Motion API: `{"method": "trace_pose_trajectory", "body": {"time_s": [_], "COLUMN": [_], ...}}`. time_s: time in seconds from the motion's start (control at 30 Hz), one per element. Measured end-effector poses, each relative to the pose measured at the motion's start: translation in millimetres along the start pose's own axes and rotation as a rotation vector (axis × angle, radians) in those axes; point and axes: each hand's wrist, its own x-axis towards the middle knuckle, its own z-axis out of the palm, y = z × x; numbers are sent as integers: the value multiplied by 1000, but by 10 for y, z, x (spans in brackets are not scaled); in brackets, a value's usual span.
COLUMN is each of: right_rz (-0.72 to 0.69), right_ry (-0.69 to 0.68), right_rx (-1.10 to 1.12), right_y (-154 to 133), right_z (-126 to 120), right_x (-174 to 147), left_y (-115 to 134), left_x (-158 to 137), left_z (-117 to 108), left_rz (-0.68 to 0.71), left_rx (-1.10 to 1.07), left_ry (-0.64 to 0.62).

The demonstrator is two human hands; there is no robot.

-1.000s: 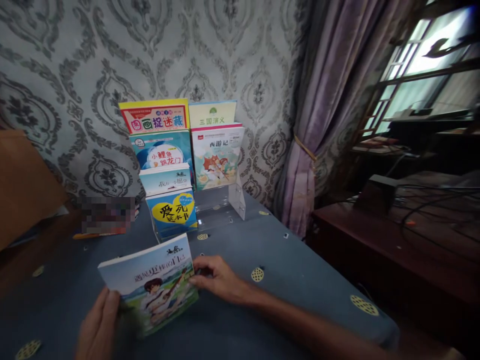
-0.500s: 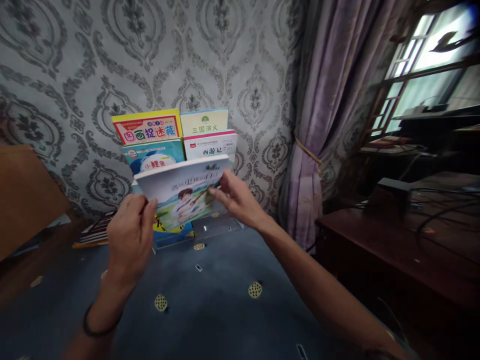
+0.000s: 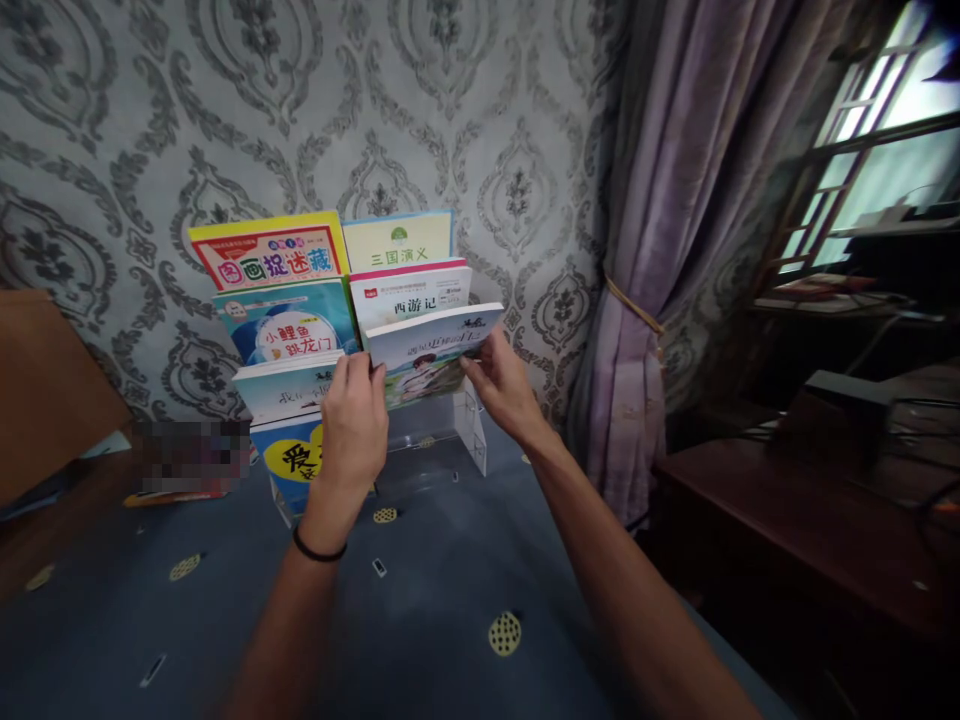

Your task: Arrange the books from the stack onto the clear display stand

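Note:
A paperback book (image 3: 409, 383) with a pale landscape cover and a drawn figure is held between my two hands, tilted back, at the right column of a clear tiered book rack (image 3: 472, 440). My left hand (image 3: 355, 420) is closed at the book's left edge. On its right edge, my right hand (image 3: 504, 388) pinches with the thumb in front. Behind it stand a white book with a pink top edge (image 3: 409, 290) and a cream book (image 3: 397, 240). The left column holds a red and yellow book (image 3: 274, 258), a teal book (image 3: 292, 320), a pale book (image 3: 281, 392) and a blue book (image 3: 289, 465), partly hidden by my left hand.
The rack stands on a dark blue patterned cloth (image 3: 435, 620) against a papered wall. Left of it lie a blurred-out stack and a cardboard box (image 3: 52, 390). A purple curtain (image 3: 630, 400) hangs at right, beside a dark red table (image 3: 795, 510) with cables.
Both hands have carried the book to the right, from in front of the left column to the right column. The pale and blue books at lower left now show more.

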Motion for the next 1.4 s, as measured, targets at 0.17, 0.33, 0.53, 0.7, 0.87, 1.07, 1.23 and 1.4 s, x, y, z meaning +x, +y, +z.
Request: {"method": "trace_pose_trajectory", "body": {"time_s": [0.17,0.33,0.53,0.7,0.87,1.07,1.23,1.4], "right_rz": [37,54,100,104,125,98,131,165], "right_ry": [-23,-32,-43,-64,-51,40,71,67], "right_rx": [-12,-20,30,4,-146,-356,-414,-357], "right_y": [152,304,461,534,564,545,512,501], "right_z": [23,38,137,213,236,243,261,275], "right_x": [-3,-20,-64,-109,-153,-162,-170,-188], "left_y": [-60,-74,-104,-179,-215,-209,-222,-233], "left_x": [-38,-58,-58,-97,-135,-159,-180,-210], "left_z": [150,265,351,410,454,463,476,486], "left_rz": [-17,-31,-99,-160,-204,-228,-250,-229], "left_rx": [-10,5,86,96,76,22,-14,4], "left_ry": [-23,-58,-120,-165,-231,-272,-308,-310]}}
